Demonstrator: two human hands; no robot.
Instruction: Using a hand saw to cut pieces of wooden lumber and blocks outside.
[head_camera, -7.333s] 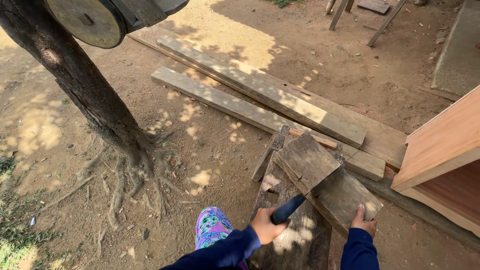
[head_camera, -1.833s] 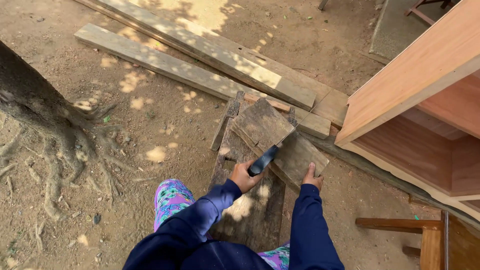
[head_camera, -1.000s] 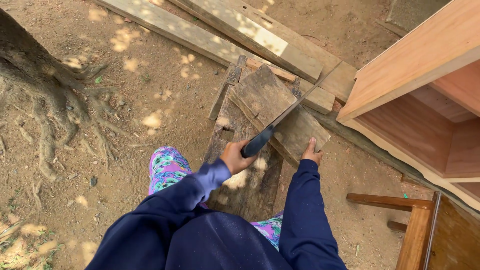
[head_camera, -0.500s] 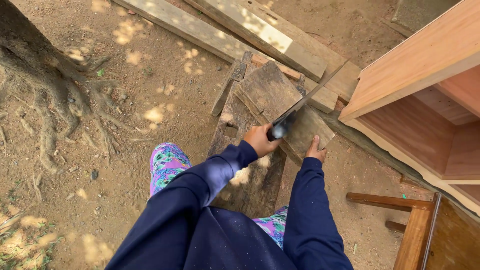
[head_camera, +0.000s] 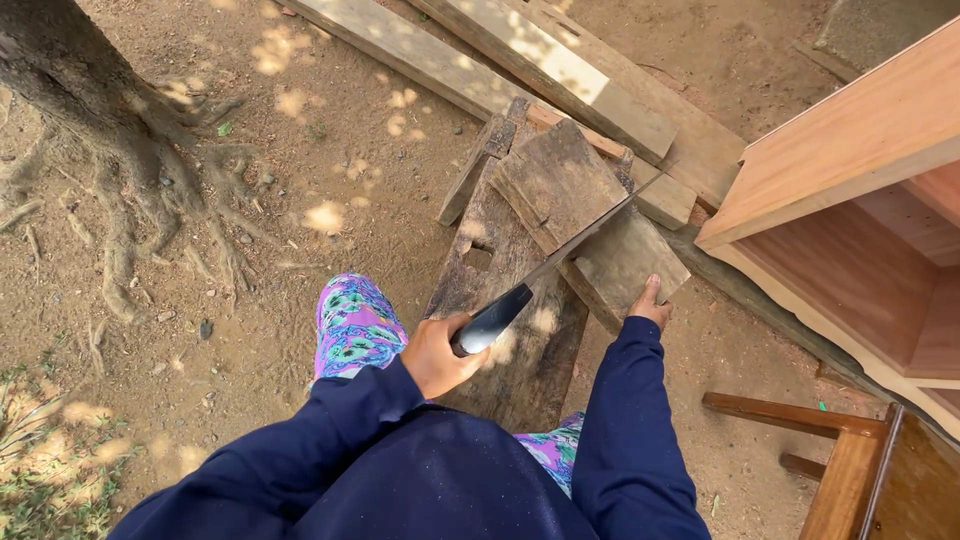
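My left hand (head_camera: 440, 355) grips the dark handle of a hand saw (head_camera: 560, 255). Its thin blade runs up and to the right, across a weathered wooden board (head_camera: 575, 205). That board lies tilted on a rough old wooden bench (head_camera: 510, 300). My right hand (head_camera: 650, 303) presses down on the board's near right corner, thumb up. Both arms wear dark blue sleeves. A foot in a patterned purple and green shoe (head_camera: 355, 325) stands left of the bench.
Long planks (head_camera: 560, 70) lie on the dirt beyond the bench. A light wooden cabinet (head_camera: 860, 200) stands at the right, a brown wooden frame (head_camera: 850, 450) below it. A tree trunk with spreading roots (head_camera: 110, 130) fills the upper left.
My left hand has drawn the saw back toward me since half a second ago, after pushing it forward. My right hand stays on the board.
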